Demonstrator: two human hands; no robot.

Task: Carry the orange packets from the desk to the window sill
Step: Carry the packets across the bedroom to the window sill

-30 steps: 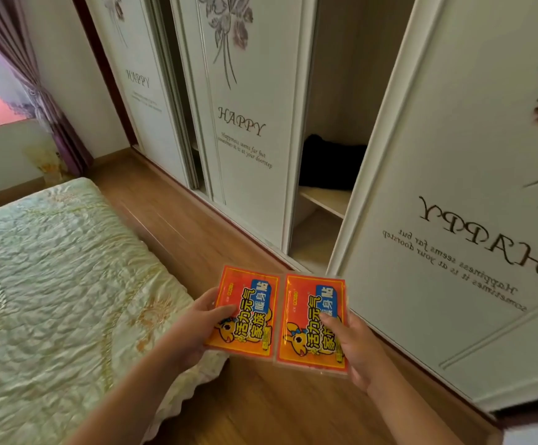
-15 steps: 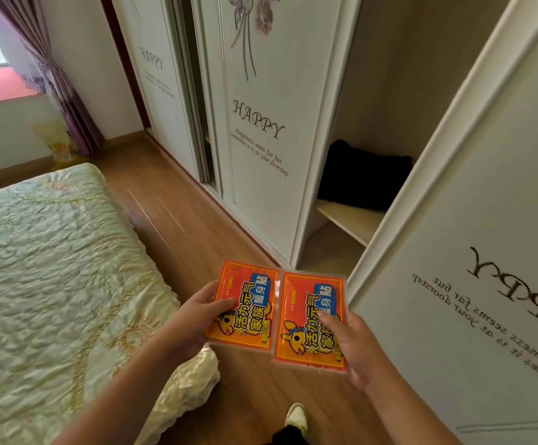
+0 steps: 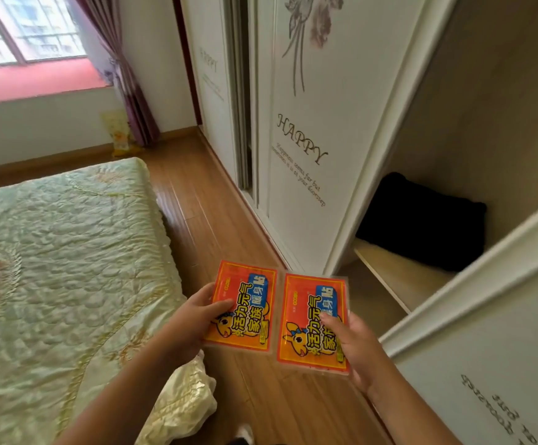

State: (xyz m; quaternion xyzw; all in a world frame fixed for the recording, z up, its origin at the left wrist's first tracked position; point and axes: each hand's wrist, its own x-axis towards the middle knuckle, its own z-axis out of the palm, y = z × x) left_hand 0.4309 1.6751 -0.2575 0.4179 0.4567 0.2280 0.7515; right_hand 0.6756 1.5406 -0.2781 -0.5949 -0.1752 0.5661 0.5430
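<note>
I hold two flat orange packets side by side in front of me, over the wooden floor. My left hand (image 3: pixel 193 319) grips the left orange packet (image 3: pixel 245 303) by its left edge, thumb on its face. My right hand (image 3: pixel 357 348) grips the right orange packet (image 3: pixel 306 319) at its lower right corner. Both packets carry blue labels and a cartoon animal. The red window sill (image 3: pixel 36 83) lies far ahead at the upper left, below the window.
A bed with a pale quilted cover (image 3: pixel 52 268) fills the left. White sliding wardrobe doors (image 3: pixel 303 139) line the right, with an open compartment holding a black cushion (image 3: pixel 422 220). A wooden floor strip (image 3: pixel 203 213) runs between them to a purple curtain (image 3: pixel 126 85).
The view has advanced along the floor and turned left, so the window and sill now show larger. The packets stay held in both hands the same way.
</note>
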